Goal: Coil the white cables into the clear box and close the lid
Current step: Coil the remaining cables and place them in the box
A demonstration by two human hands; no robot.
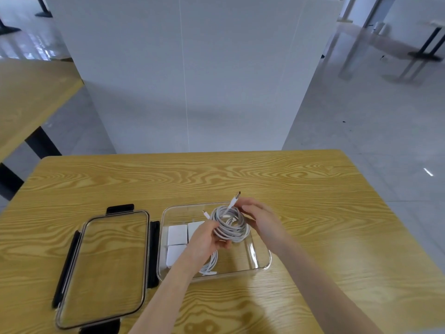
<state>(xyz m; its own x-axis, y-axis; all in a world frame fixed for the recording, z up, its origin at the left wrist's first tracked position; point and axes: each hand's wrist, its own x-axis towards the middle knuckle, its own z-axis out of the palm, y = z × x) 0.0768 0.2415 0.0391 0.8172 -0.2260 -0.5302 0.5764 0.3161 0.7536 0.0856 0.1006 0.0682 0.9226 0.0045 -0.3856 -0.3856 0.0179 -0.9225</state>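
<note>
Both hands, L (204,239) & R (261,219), pinch coiled white cable (230,225) over clear box (261,257), USB plug (237,196) pointing up/away, lid (103,266) off.

Subject: one person, seen from the head camera as two forearms and two hands only.

Both forearms are bare from the lower edge of the view up to the wrists; no sleeve, cuff or glove shows on either. The bare left hand (204,239) has no ring, watch, band or other marking visible on it. The bare right hand (261,219) is likewise unadorned, its wrist plain. Fingernails are too small and blurred to assess. Upper arms, shoulders and torso lie outside the view.
</note>
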